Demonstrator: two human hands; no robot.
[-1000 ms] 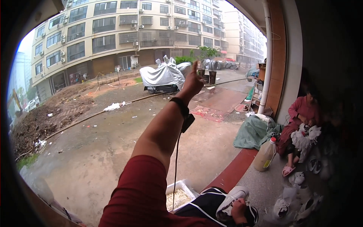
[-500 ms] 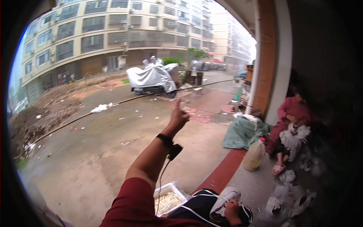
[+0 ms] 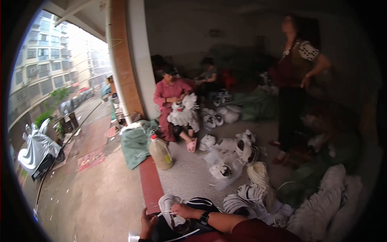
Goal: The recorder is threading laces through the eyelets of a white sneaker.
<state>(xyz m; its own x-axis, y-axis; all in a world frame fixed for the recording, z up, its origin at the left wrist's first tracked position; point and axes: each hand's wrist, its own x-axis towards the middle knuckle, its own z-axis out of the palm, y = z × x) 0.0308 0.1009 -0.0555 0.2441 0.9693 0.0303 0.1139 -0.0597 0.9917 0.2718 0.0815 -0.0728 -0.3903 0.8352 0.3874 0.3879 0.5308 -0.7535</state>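
Observation:
A white shoe (image 3: 167,202) lies tilted across my lap, on dark cloth with white cord-like lines. My right hand (image 3: 184,210), with a dark watch on the wrist, is closed at the shoe's lacing area; its fingertips partly hide what they grip. Left of the shoe is my left hand (image 3: 148,222), index finger raised and thumb apart, with nothing visible between them. Loose white laces (image 3: 187,234) run over the lap by the shoe. Beside my right forearm lie more white shoes (image 3: 238,203) and a bundle of cream laces (image 3: 260,177).
Ahead stands a large jug with a red cap (image 3: 160,153), beside a green sack (image 3: 137,141). A seated person in pink (image 3: 171,94) handles white shoes. Another person (image 3: 296,72) stands at right. Strung white shoes (image 3: 322,205) heap at lower right. A pillar (image 3: 124,60) rises at left.
My left hand has come down from its raised, pointing pose to beside the shoe. The view has swung right, bringing in the standing person and the shoe heap. My right hand stays at the shoe.

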